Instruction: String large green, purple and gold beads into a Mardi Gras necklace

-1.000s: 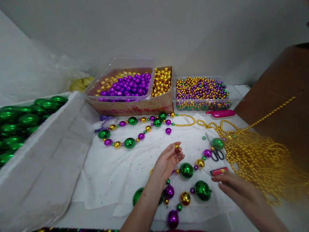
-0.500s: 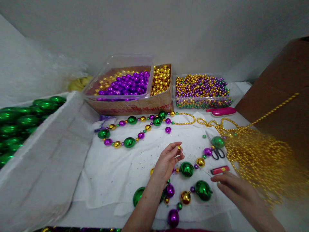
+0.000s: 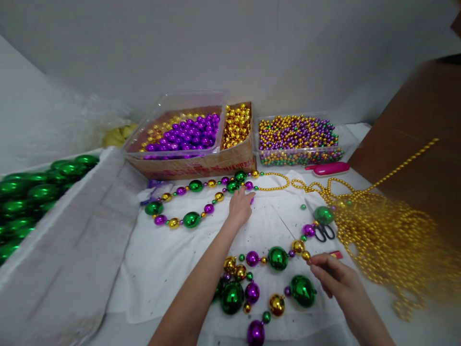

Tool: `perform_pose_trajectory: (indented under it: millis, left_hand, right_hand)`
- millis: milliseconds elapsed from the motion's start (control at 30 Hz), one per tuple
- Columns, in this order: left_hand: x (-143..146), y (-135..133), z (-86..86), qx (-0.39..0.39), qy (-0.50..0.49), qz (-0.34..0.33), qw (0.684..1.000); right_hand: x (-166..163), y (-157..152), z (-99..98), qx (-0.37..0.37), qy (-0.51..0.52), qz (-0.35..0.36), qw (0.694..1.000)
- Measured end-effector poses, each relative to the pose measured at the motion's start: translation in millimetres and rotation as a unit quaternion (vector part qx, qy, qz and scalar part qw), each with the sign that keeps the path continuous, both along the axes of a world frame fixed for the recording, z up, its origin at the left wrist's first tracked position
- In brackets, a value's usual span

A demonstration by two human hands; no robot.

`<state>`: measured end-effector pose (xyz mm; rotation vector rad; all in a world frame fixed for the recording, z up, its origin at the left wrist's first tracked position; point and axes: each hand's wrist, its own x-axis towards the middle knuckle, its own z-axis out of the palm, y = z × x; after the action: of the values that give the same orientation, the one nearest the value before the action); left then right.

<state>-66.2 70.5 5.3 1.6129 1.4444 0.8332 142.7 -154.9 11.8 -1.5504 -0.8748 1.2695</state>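
Note:
My left hand (image 3: pixel 240 209) reaches to the loose purple bead (image 3: pixel 252 201), its fingers apart and partly covering the bead. Green beads of the laid-out strand (image 3: pixel 191 219) are just beyond its fingertips. My right hand (image 3: pixel 333 275) pinches a long thin needle (image 3: pixel 283 222), which points up and left with its far end free. A gold bead (image 3: pixel 306 255) sits right at my right fingertips. Below and between my arms lies a second strand with large green beads (image 3: pixel 277 258), purple and gold ones.
Black-handled scissors (image 3: pixel 325 233) and a red lighter (image 3: pixel 336 254), partly hidden, are near my right hand. Gold bead chains (image 3: pixel 389 230) heap at the right. Behind stand a cardboard box (image 3: pixel 194 167) and a clear tub (image 3: pixel 300 156) of beads. A white box (image 3: pixel 72 240) stands left.
My left hand has left the needle tip and moved up and left to the loose purple bead. The gold bead has gone from the needle's tip down to my right fingers.

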Motion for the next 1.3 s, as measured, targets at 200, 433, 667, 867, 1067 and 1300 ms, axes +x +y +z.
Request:
perform_pose_trajectory:
  millis: [200,433,667,867,1067,1300]
  left_hand:
    - [-3.5,1.4,-0.9,-0.061,-0.041,-0.012,0.997]
    - [0.1,-45.8,25.2,-0.269,-0.341,-0.069,0.898]
    - [4.7,-64.2,27.0,-0.353,-0.482,-0.027,0.802]
    - [4.8,-67.3,30.1,-0.383,-0.5,0.003,0.777]
    - [6.4,-72.0,29.8,-0.393,-0.507,0.004,0.767]
    - [10.2,-75.1,26.7,-0.388,-0.51,-0.011,0.768]
  right_hand:
    - [1.6,-4.9,-3.7,-0.02,0.01,0.032,0.999]
    - [-5.0,-6.8,-0.6,0.007,-0.045,0.024,0.999]
    - [-4.9,-13.5,10.3,-0.002,-0.077,0.043,0.996]
    - [-7.1,-15.3,13.0,-0.006,-0.075,0.042,0.996]
    - [-9.4,-13.0,13.7,0.001,-0.068,0.042,0.997]
    - [-8.3,-15.1,15.4,0.001,-0.064,0.038,0.997]
